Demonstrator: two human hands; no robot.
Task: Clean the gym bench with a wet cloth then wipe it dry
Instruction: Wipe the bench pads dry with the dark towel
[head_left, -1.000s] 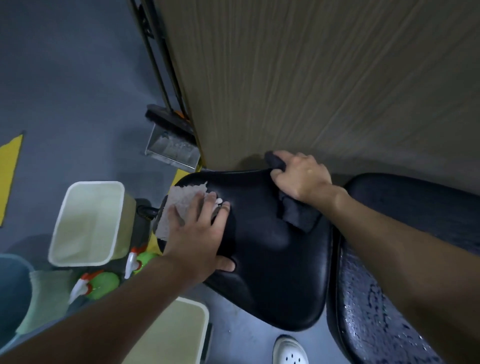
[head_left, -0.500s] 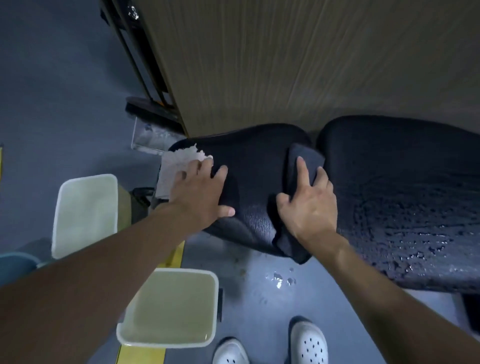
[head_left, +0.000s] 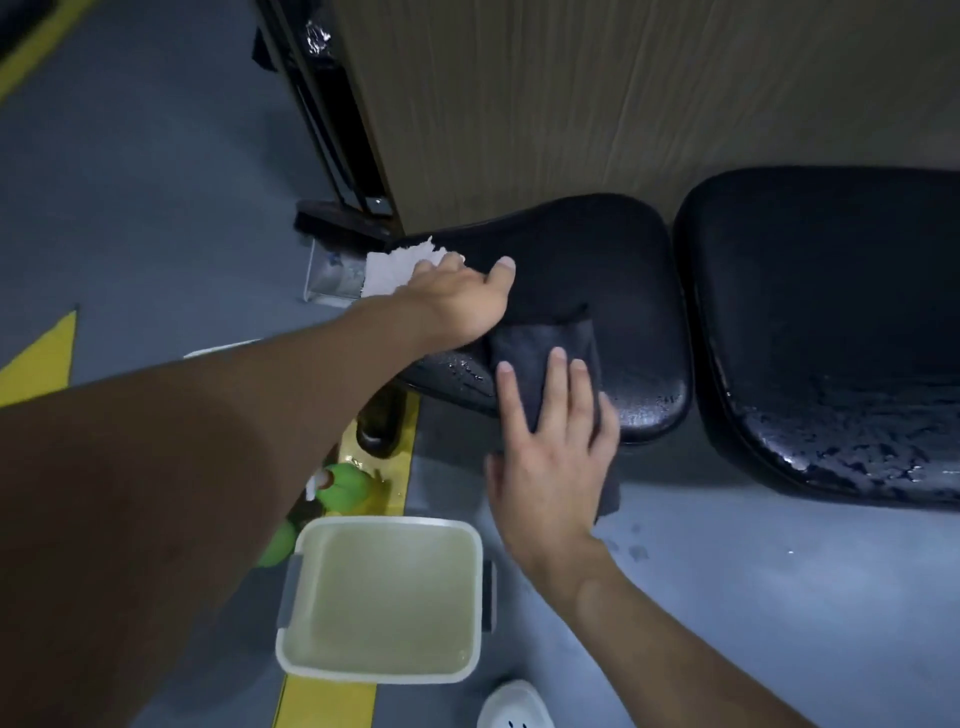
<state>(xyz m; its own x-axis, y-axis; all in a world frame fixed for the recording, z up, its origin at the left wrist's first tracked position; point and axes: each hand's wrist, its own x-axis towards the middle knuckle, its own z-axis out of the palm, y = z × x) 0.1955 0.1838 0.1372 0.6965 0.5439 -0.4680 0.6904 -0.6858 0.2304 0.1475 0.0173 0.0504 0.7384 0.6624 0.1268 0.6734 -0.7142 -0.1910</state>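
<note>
Near: white shoe (head_left: 514, 706) on grey floor (head_left: 779, 597); basin (head_left: 389, 521) holding cloudy water; green spray bottle (head_left: 345, 483) lying just beyond it.

Right hand (head_left: 550, 457): grip flat, fingers straight and spread, pressing dark cloth (head_left: 540, 343) onto near edge of seat pad (head_left: 613, 249), cloth hanging off edge.

Left hand (head_left: 457, 301): grip loose, thumb out, resting on pad, fingers touching white paper towel (head_left: 395, 265) at far-left end.

Droplets showing along seat's near edge; back pad (head_left: 831, 312) beading heavily.

Judging: wet wiping of gym bench well along, dry pass not yet begun.
</note>
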